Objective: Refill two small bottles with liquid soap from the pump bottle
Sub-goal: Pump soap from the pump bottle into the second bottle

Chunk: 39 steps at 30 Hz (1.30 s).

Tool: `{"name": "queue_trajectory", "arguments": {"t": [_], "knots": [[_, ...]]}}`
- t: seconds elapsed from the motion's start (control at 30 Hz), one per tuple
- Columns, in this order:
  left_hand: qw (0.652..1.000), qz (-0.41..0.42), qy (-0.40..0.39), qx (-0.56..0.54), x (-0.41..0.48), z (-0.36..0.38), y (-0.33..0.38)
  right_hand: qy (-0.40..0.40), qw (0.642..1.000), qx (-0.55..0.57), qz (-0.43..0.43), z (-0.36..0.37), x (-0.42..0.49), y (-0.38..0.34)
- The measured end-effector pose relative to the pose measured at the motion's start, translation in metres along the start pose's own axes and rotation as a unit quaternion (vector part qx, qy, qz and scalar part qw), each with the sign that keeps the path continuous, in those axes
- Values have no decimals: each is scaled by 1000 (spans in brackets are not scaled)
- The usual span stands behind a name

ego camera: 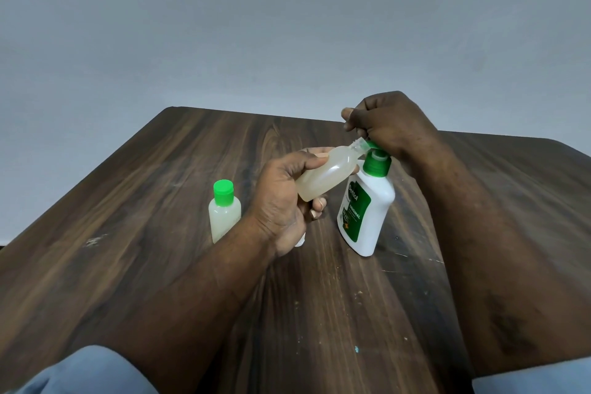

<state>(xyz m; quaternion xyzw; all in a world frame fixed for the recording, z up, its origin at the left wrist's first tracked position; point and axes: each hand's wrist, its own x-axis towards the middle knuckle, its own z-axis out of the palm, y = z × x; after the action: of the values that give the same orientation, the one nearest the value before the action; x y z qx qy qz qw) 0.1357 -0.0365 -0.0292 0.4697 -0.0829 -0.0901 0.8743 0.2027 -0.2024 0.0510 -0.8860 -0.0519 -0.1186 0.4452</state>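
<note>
Where the dark brown wood-grain table (160,169) spreads beneath both forearms, a white plastic pump bottle (367,211) with a green label and green collar stands upright, right of centre. The right hand (390,125) sits on top of it, fingers curled down over the green pump head, which it mostly hides. The left hand (281,198) grips a small translucent plastic bottle (326,176) of pale liquid, uncapped and tilted, its open neck raised to the pump's spout just beneath the right hand. Left of that hand, a second small translucent bottle (224,211) stands upright on the table, closed with a bright green cap (223,191).
</note>
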Motion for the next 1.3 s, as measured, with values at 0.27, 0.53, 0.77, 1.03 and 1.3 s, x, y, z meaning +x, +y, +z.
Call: {"name": "queue_trajectory", "arguments": {"t": [0.27,0.53,0.77,1.03,1.3], "knots": [[1000,-3,1,2,-1,0,1,15,1000,11,-9,-4,-1,-2],[1000,-7,1,1,-2,1,2,5,1000,-9,2,2,-3,-4],[1000,-6,7,7,-2,0,0,21,1000,10,0,-2,-1,-2],[1000,-9,-5,28,1,-1,-2,23,1000,-4,-11,-4,0,0],[998,7,-48,34,1,-2,-3,20,1000,-10,-7,-5,2,0]]}}
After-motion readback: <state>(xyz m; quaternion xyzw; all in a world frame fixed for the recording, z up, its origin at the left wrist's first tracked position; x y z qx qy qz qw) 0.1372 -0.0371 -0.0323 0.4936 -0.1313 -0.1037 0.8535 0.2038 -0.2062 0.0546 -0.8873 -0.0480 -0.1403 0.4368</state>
